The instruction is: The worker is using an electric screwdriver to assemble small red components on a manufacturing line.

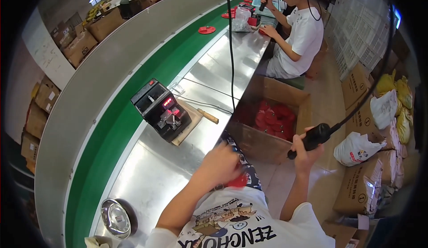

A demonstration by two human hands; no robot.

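Note:
My right hand [307,152] is wrapped round a black electric screwdriver [315,137], held off to the right of my lap. Its cable runs up toward the upper right, and its tip points left. Over my lap my left hand [220,165] is curled and slightly smeared by motion. A red part [239,181] shows below its fingers, partly covered, so its full shape is hidden. Ahead on the metal bench stands a black screw feeder [162,109] with a lit red display, resting on a board.
A wooden-handled tool [207,116] lies beside the feeder. A metal bowl [117,219] sits at the near left. The green conveyor belt [129,101] carries a red part [206,30]. A carton [303,103] of red parts stands right of the bench; a co-worker [296,29] sits beyond.

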